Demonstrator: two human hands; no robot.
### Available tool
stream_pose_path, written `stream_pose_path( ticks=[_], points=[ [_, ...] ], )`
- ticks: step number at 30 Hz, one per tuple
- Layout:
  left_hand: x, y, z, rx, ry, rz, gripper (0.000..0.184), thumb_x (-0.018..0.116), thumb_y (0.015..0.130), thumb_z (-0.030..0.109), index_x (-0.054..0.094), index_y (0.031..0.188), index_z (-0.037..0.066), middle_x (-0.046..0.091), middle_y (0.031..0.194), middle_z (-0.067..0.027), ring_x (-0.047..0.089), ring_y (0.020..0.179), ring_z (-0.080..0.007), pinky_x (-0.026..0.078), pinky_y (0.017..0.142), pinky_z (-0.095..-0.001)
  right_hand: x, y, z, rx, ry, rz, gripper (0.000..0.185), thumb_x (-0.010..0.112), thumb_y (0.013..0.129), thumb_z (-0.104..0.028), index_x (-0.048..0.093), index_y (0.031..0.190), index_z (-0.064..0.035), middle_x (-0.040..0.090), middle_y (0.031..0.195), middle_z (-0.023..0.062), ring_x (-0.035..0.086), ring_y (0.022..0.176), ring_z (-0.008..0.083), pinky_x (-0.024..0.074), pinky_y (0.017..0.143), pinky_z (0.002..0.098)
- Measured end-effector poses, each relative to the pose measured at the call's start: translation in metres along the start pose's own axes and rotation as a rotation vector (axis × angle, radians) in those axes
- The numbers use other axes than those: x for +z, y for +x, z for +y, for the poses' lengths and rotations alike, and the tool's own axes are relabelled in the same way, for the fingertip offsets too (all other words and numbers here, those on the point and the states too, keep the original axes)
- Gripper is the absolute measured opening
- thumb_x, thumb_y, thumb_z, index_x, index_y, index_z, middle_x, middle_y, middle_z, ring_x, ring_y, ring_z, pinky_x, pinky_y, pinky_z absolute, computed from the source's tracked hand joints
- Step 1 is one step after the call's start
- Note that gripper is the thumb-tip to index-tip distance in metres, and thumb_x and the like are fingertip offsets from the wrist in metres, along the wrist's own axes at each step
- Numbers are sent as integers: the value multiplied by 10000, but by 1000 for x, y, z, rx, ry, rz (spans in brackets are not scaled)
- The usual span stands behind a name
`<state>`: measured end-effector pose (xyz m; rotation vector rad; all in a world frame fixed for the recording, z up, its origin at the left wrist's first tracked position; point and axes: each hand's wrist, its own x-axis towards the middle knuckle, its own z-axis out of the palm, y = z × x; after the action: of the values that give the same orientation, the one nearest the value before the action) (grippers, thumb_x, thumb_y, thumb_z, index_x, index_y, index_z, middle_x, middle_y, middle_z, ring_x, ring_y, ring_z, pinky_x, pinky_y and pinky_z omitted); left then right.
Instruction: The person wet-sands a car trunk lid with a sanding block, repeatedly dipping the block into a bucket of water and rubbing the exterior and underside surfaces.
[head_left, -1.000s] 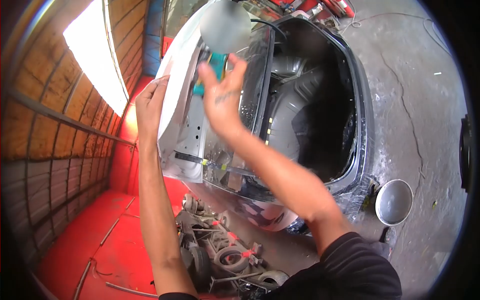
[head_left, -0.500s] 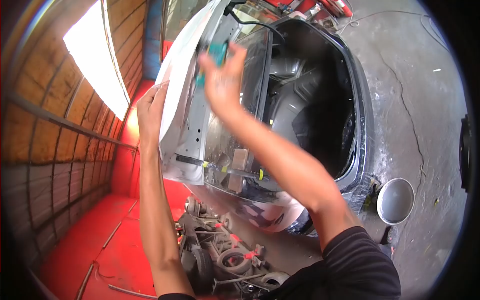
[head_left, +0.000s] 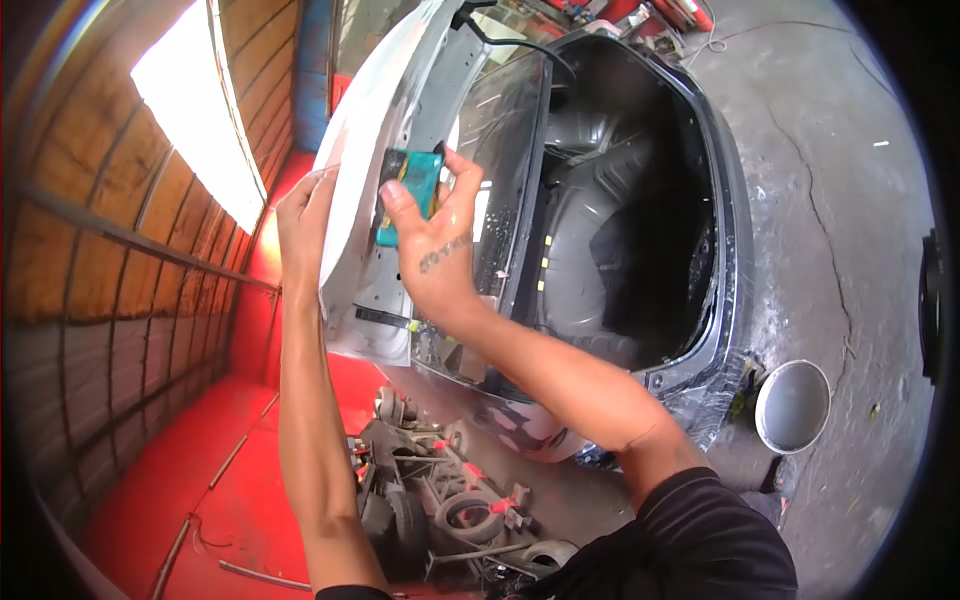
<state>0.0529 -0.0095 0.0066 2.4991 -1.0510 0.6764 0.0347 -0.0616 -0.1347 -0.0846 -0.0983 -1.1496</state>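
Note:
The raised trunk lid (head_left: 352,130) of a car stands on its hinge, its outer side whitish and its inner side grey with holes. My left hand (head_left: 303,225) is closed on the lid's outer edge, its fingertips partly hidden. A teal sanding block (head_left: 422,178) with a dark side is gripped between the thumb and fingers of my right hand (head_left: 440,245). The block rests against the lid's inner face. Behind my right hand lies the rear window glass (head_left: 500,190), dusty and speckled.
The open trunk (head_left: 590,230) of the car is beside the lid. A grey bucket (head_left: 793,407) stands on the concrete floor (head_left: 800,200) at right. Wheels and metal parts (head_left: 470,515) lie below, near a red floor (head_left: 150,490). A corrugated wall (head_left: 110,230) rises at left.
My right hand and the sanding block have moved down along the lid's inner face, toward me. My left hand keeps its hold on the edge.

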Motion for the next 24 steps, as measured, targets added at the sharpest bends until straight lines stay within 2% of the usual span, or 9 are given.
stream_pose_path(
  ticks=[4,5,9,12,13,17,20,21,24],
  points=[
    [-5,2,-9,26,2,-20,350,617,1026,263,762,1183,-13,746,953,-44,642,847,-88,497,771,-258,-1,52,9,-162,-253,10,575,684,989,-100,299,1400,17,624,1068,155,619,953,172,544,828,327],
    [-7,-1,-9,4,1,-17,349,618,1027,265,763,1182,-12,745,946,-42,640,843,-87,496,768,-257,3,48,-10,22,-96,-27,580,685,989,-98,301,1410,7,620,1079,148,617,947,174,541,825,327],
    [-3,-5,3,-55,-23,-7,347,623,1028,274,766,1174,-7,741,931,-33,633,830,-83,491,759,-249,7,-15,-4,55,134,14,608,687,987,-140,293,1421,22,616,1082,137,603,902,196,520,832,331],
    [-4,-3,-3,60,41,-22,333,616,1033,260,768,1169,-3,740,947,-31,637,841,-82,491,759,-245,-3,27,-3,-181,-185,-5,616,690,979,-134,296,1427,22,610,1100,138,609,930,210,524,850,348],
    [-5,-1,-9,154,70,-35,328,613,1035,252,767,1169,-5,740,950,-32,639,844,-82,492,761,-246,1,43,-22,33,-100,-32,608,693,972,-132,315,1422,23,597,1126,144,603,970,219,518,877,354],
    [-4,-2,-6,-44,-103,-31,308,602,1041,217,764,1167,-11,740,954,-31,639,849,-82,495,766,-250,6,-1,-10,-46,-70,29,590,707,969,-145,344,1402,24,596,1128,159,601,996,215,513,886,348],
    [-2,-4,1,-73,-65,10,300,608,1038,214,765,1158,-12,742,956,-31,637,838,-83,494,758,-250,-2,12,-5,-144,-171,-30,610,647,972,-130,297,1447,27,547,1154,173,569,987,235,490,920,419],
    [-2,-2,0,-37,-59,-4,301,612,1037,218,765,1159,-11,743,956,-31,637,835,-85,494,755,-251,-2,31,-21,31,-50,-87,616,647,968,-121,297,1455,18,531,1197,191,545,1078,251,455,1000,415],
    [-10,-4,-8,-30,-43,-29,309,625,1032,234,765,1157,-11,742,953,-30,636,829,-86,493,746,-253,8,37,-20,-53,-95,33,623,715,962,-143,338,1429,24,565,1182,195,584,1053,218,512,906,372]
  ],
)
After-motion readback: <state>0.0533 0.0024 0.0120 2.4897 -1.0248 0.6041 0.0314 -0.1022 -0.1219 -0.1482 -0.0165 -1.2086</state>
